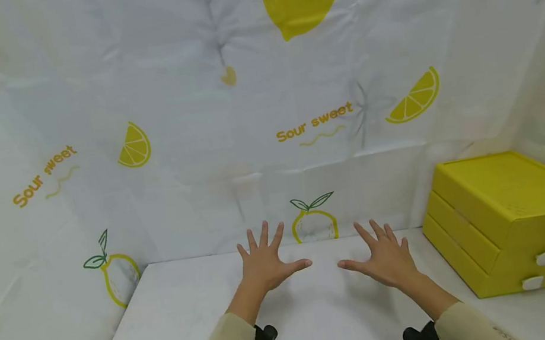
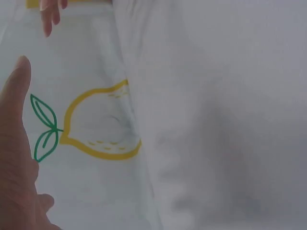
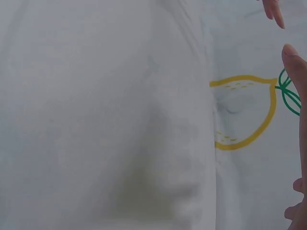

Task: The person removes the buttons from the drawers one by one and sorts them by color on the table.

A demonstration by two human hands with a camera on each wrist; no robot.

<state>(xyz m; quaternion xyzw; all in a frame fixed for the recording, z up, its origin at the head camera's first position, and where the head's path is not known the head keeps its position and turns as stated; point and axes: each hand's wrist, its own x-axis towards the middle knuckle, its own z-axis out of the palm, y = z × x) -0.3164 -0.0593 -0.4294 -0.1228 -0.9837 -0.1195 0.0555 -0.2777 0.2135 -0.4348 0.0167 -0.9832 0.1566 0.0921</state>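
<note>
Both hands hover above a white table (image 1: 321,330), palms facing down and holding nothing. The left hand (image 1: 265,264) has its fingers spread and its thumb pointing right. Facing it, the right hand (image 1: 387,259) spreads its fingers too, thumb pointing left, with a gap between the two thumb tips. In the left wrist view the left thumb (image 2: 17,91) shows at the left edge, and a few fingertips of the right hand (image 2: 46,19) appear at the top. The right wrist view shows the right thumb (image 3: 295,64) and fingertips of the left hand (image 3: 273,10).
A yellow three-drawer box (image 1: 520,225) with white pulls stands at the table's right side, nearest the right hand. Behind the table hangs a white sheet (image 1: 203,205) printed with lemons and words; similar sheeting covers both sides. Black wrist mounts (image 1: 266,336) sit under the sleeves.
</note>
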